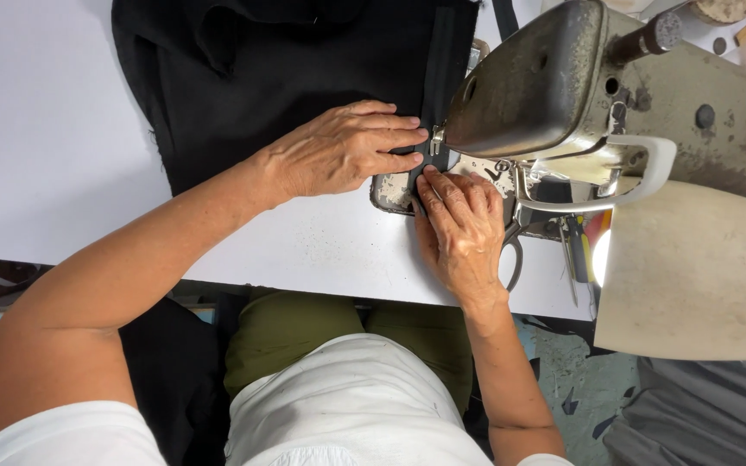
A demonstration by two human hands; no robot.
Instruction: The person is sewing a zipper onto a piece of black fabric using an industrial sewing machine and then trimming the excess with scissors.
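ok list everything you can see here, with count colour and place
black fabric: one, black, on table under both hands
zipper: one, black, along fabric by machine head
sewing machine: one, worn grey, right side
scissors: one pair, dark, partly hidden beside right hand
table: one, white, underneath everything
left hand: flat on fabric, fingers at zipper
right hand: flat, fingertips pressing the fabric edge

The sewing machine (563,95) head is hiding the needle and whatever lies beneath it. The black fabric (287,78) is running off the top edge beyond the machine, and scissors (515,250) beside the machine are lying partly under the right hand (462,229).
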